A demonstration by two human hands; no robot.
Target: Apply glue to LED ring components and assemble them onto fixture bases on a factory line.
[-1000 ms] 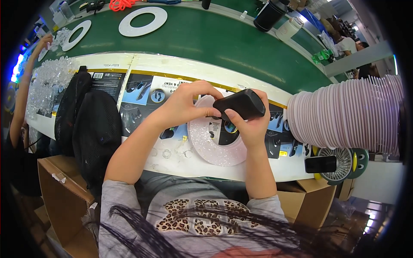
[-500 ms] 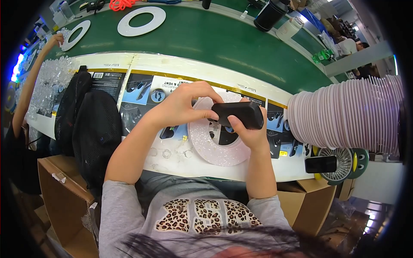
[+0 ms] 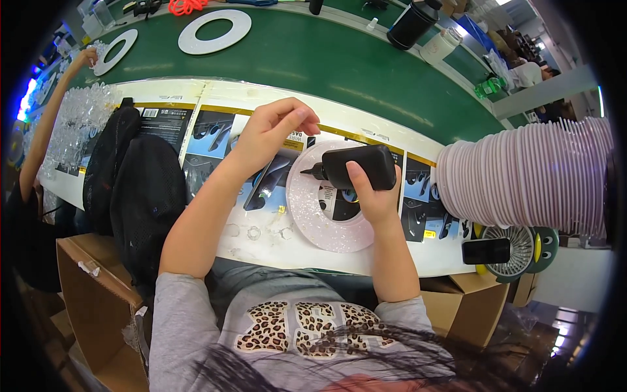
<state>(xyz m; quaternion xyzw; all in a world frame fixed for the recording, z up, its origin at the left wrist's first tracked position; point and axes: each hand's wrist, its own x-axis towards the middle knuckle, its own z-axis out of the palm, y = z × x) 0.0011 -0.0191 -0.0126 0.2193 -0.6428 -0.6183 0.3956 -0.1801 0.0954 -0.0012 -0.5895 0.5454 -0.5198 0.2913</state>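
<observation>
My right hand (image 3: 380, 199) is wrapped round a black squeeze bottle (image 3: 356, 164) lying on its side, its dark pointed nozzle (image 3: 315, 171) facing left. Beneath the bottle, a flat, speckled pale-pink ring (image 3: 326, 236) lies on the printed sheet, and the nozzle tip hangs over the ring's left part. My left hand (image 3: 277, 129) is up to the left of the nozzle, apart from the bottle. Its fingers are curled together, and whatever they may hold is hidden.
A long stack of pale rings (image 3: 522, 176) lies at the right, by a phone (image 3: 486, 251) and small fan (image 3: 513, 253). A black mesh bag (image 3: 147, 202) and clear plastic pieces (image 3: 78, 124) lie left. Behind, a white ring (image 3: 215, 32) rests on the green surface; another person's hand (image 3: 85, 59) reaches in.
My left hand has come away from the bottle's front end and moved up and left. The nozzle is now bare to view; the bottle stays in my right hand.
</observation>
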